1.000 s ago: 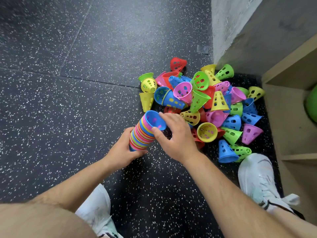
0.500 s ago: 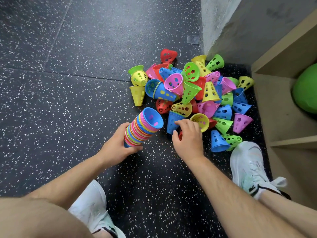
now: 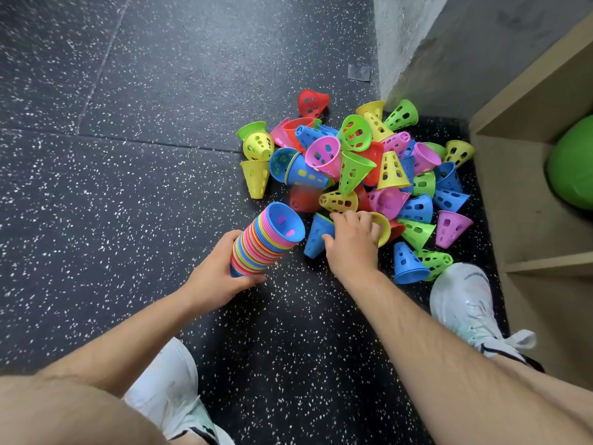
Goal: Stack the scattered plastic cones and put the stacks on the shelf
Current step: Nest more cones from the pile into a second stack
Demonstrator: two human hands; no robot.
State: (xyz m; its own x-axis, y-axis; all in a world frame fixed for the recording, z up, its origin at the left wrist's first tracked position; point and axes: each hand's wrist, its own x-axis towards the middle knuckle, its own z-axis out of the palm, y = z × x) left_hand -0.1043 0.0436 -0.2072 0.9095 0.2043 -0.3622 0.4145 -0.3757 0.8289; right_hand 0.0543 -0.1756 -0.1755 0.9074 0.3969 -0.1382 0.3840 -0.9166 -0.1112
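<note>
l hand [image 3: 218, 277] fingers [image 3: 231, 236] wrapped round the lower end of the tilted multi-colour cone stack [image 3: 266, 244], blue one on top, open mouth up. r hand [image 3: 351, 247] fingers [image 3: 350, 218] curled over the rim of a blue cone [image 3: 316, 236] lying on the floor [image 3: 144, 175], thumb on its side, just right of the stack. loose cone pile [image 3: 369, 168] starts right at the r fingertips & spreads beyond. shelf [image 3: 526, 200] w/ green ball [image 3: 574, 165] well right of both hands.

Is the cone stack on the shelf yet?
No, the left hand grips the cone stack over the floor, well apart from the wooden shelf.
</note>
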